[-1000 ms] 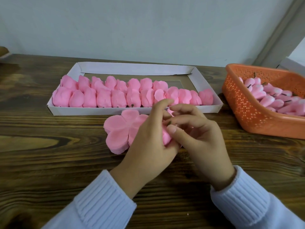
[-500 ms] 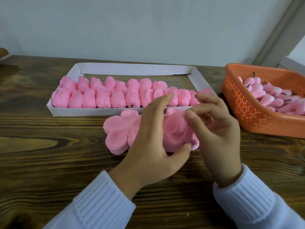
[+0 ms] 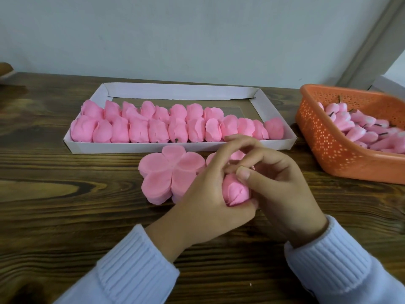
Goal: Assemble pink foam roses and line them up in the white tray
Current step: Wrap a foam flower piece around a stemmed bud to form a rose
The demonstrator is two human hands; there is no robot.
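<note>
Two rows of roses [image 3: 140,130] already fill much of the white tray [image 3: 179,148], while the left hand [image 3: 210,200] and right hand [image 3: 282,189] curl round another rose [image 3: 235,191], buds waiting in the basket [image 3: 324,145].

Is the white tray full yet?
Not full. Two rows of roses fill the front of the white tray; bare floor shows behind them.
</note>
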